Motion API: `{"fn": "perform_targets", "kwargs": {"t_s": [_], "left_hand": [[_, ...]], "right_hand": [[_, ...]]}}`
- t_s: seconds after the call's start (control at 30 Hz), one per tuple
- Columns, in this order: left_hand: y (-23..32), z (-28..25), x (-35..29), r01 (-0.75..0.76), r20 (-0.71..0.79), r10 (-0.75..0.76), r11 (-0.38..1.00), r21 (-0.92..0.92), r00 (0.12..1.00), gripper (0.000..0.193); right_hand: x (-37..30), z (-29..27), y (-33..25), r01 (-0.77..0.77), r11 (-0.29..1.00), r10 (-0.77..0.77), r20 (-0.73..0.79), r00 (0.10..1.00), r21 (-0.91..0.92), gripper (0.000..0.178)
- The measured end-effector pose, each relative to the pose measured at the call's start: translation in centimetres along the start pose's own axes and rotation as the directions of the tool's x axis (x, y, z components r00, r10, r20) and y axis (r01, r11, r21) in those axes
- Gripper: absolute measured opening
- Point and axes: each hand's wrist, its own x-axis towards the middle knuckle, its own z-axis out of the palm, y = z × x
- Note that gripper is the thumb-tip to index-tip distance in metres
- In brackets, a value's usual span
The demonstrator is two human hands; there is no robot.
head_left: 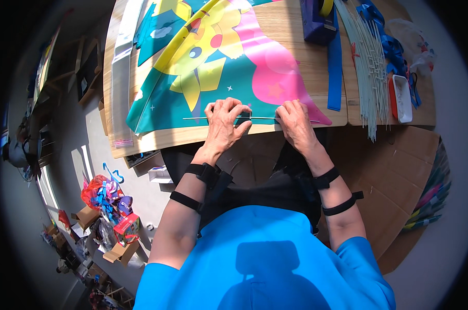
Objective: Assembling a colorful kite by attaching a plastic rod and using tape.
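A printed kite sail (167,106) with a yellow cartoon figure on teal and pink lies on the wooden table in front of me. Along its near edge runs a thin pale rod (265,118). My left hand (223,119) is closed, its fingers curled round the rod, with thumb and forefinger at a small black piece (243,119) on it. Farther right, my right hand (296,123) is also closed on the rod near the sail's pink corner. The fingertips of my right hand are partly hidden.
Clear plastic sleeves (123,62) lie along the table's left side. On the right are a purple tape dispenser (318,23), a blue strip (335,77), a bundle of pale rods (371,77) and a white tray (402,98). Cardboard (389,170) sits below the table's right edge.
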Motion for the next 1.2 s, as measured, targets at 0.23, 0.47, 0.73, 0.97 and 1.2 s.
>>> {"fn": "perform_targets", "kwargs": {"t_s": [0.23, 0.47, 0.73, 0.97, 1.2], "left_hand": [[-0.03, 0.06, 0.05, 0.000, -0.019, 0.000, 1.000, -0.007, 1.000, 0.034], [0.12, -0.07, 0.06, 0.012, -0.005, -0.012, 1.000, -0.011, 1.000, 0.033], [0.14, -0.05, 0.03, 0.008, -0.010, -0.008, 1.000, -0.008, 1.000, 0.030], [-0.04, 0.24, 0.00, -0.002, -0.036, 0.002, 1.000, -0.001, 0.999, 0.027], [0.10, 0.32, 0.10, 0.000, -0.037, 0.001, 1.000, 0.030, 0.999, 0.020]], "right_hand": [[0.29, -0.47, -0.17, -0.018, 1.000, 0.018, -0.020, 1.000, 0.000, 0.011], [0.28, -0.79, -0.19, 0.032, 0.999, -0.034, -0.030, 0.999, -0.041, 0.013], [0.20, -0.44, -0.25, 0.049, 0.994, -0.051, -0.017, 0.999, -0.100, 0.018], [0.28, -0.59, -0.37, 0.045, 0.995, -0.045, 0.007, 0.999, -0.087, 0.017], [0.18, -0.10, -0.25, 0.047, 0.994, -0.049, -0.021, 0.999, -0.095, 0.016]]}}
